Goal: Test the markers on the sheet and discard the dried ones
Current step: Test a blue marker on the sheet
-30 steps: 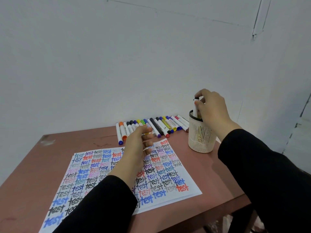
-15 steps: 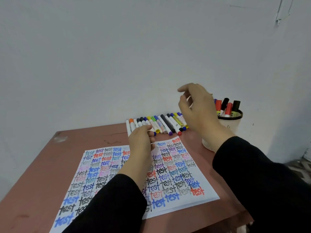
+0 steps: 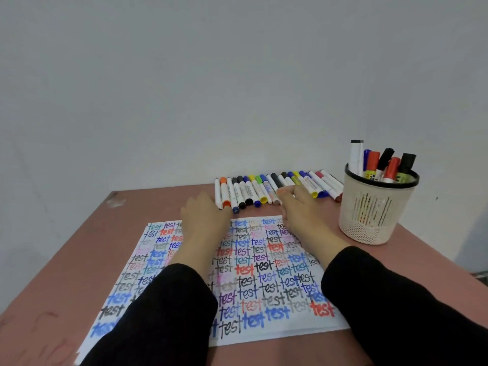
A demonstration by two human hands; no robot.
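Right hand point(image 3: 301, 212) has left the basket point(image 3: 375, 220) right of the sheet point(image 3: 264, 286) and reaches the marker row point(image 3: 248, 191) beyond its far edge (grip unclear); left hand point(image 3: 204, 215) hovers there, fingers hidden

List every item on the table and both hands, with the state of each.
Sheet: flat on the table, filled with the word "test" in many colours.
Row of markers: capped, lying side by side beyond the sheet.
Mesh cup: upright, right of the sheet.
Markers in the cup: standing on end.
Left hand: at the sheet's far edge, fingers hidden.
Right hand: fingers extended onto the row, gripping nothing.
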